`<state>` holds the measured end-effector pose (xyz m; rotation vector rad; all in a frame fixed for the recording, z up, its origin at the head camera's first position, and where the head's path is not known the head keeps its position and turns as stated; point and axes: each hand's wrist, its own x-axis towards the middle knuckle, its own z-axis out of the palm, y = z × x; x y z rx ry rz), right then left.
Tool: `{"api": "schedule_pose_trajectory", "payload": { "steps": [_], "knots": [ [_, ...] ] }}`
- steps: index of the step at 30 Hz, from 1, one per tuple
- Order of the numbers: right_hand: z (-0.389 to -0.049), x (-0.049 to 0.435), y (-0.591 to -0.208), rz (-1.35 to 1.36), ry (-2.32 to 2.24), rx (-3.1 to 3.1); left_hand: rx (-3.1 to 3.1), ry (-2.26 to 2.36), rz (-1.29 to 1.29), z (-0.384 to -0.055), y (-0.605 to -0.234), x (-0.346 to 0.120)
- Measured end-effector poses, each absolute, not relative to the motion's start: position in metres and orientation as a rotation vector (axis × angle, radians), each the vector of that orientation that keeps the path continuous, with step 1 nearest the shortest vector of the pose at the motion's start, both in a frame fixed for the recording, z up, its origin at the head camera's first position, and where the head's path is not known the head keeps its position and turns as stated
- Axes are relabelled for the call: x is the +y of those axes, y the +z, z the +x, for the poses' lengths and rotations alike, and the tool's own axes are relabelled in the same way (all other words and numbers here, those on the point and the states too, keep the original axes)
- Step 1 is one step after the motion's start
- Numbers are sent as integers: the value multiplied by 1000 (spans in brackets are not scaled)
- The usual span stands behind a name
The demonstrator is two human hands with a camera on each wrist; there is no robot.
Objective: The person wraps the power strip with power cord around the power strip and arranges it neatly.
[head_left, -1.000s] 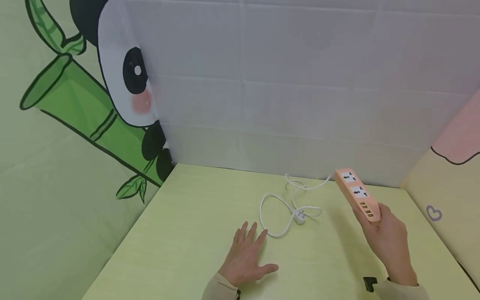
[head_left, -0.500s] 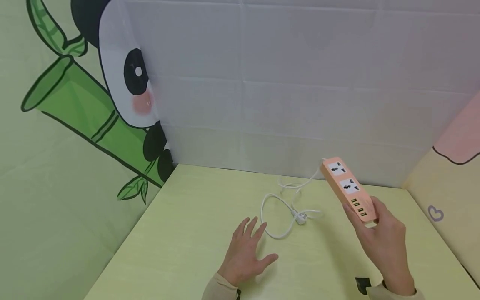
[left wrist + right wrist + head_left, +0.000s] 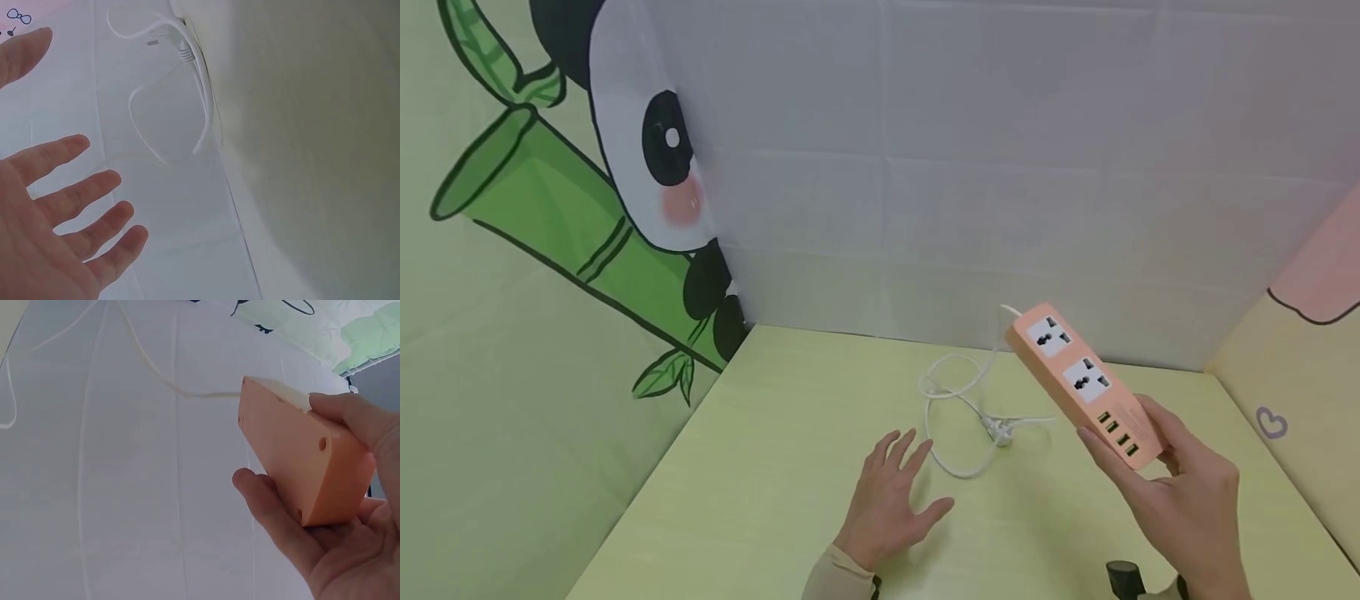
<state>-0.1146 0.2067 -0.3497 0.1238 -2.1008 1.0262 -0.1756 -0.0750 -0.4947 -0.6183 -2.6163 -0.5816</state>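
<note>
An orange power strip [image 3: 1078,379] with two white socket faces and several USB ports is held up above the table by my right hand [image 3: 1187,483]. Thumb and fingers grip its near end from both sides; the right wrist view shows the strip's plain underside [image 3: 284,447]. From its far end a white cord [image 3: 955,392] runs down to the table in loose loops, with the white plug [image 3: 998,431] lying among them. My left hand [image 3: 887,500] is spread, palm down, just left of the cord, its fingertips beside the nearest loop. It holds nothing.
The pale yellow-green table [image 3: 760,467] meets a grey-white back wall [image 3: 985,167]. Panda and bamboo artwork [image 3: 572,217] covers the left wall, and a pink and cream panel [image 3: 1300,350] stands at the right. A small dark object [image 3: 1124,579] shows beside the right sleeve.
My right hand has brought the power strip left, higher and closer to the camera, turning it slightly. The cord's back loops have shifted left. The left hand has barely moved.
</note>
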Motion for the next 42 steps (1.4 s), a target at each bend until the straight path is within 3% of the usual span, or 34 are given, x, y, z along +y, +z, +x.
{"api": "schedule_pose_trajectory", "payload": {
  "steps": [10, 22, 42],
  "knots": [
    [-126, 211, -360, 439, 1093, -2119, -2562, -591, -633, -176, -493, -75],
    [-128, 214, -360, 436, 1063, -2111, -2199, -702, -723, -172, -474, -74],
    [-129, 220, -363, 418, 1054, -2124, -1802, -819, -854, -180, -396, -77]
  ]
}}
